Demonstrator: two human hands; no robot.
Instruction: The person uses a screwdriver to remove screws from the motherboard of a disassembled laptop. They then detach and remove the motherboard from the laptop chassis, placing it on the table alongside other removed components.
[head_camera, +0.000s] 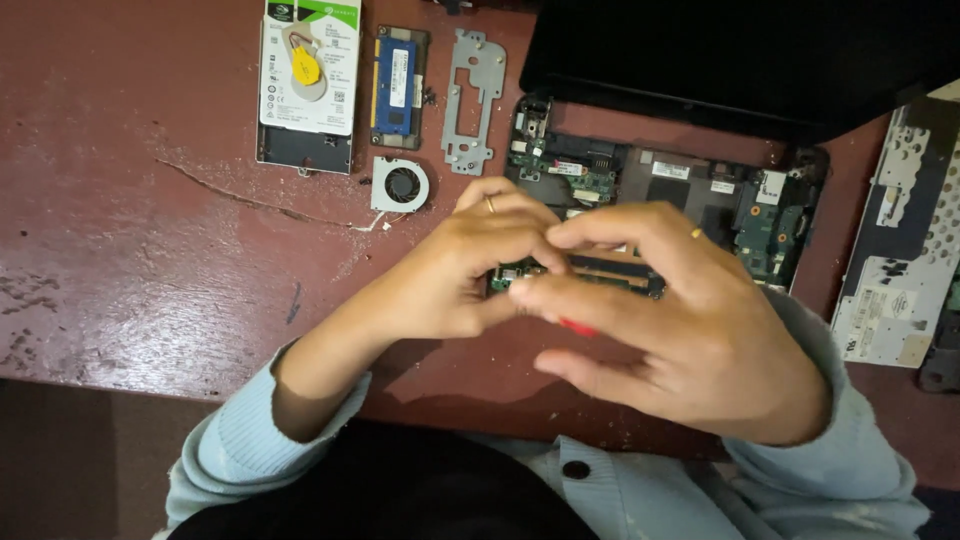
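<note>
**Green Circuit Board Held Between Two Hands**

Green circuit board (575, 270): one, lying on the dark red surface (130, 250) in front of the opened laptop base (700, 195), largely hidden by the fingers. One left hand (450, 270) and one right hand (680, 320) meet over it.

Left hand: grip narrow, fingertips closed on the board's left end. One ring shows on a finger.

Right hand: fingers curled across the board's near edge. A small red item (578, 327), possibly a tool handle, shows under the fingers; whether the grip is closed on it cannot be told.

Parts laid out on the surface beyond the hands, one of each:
- hard drive (308, 75) with white label, far left;
- memory module (398, 85), blue, just right of the drive;
- grey metal bracket (472, 100), right of the module;
- round cooling fan (400, 185), below the module.

One perforated metal plate (905, 250) lies at the right edge.
</note>
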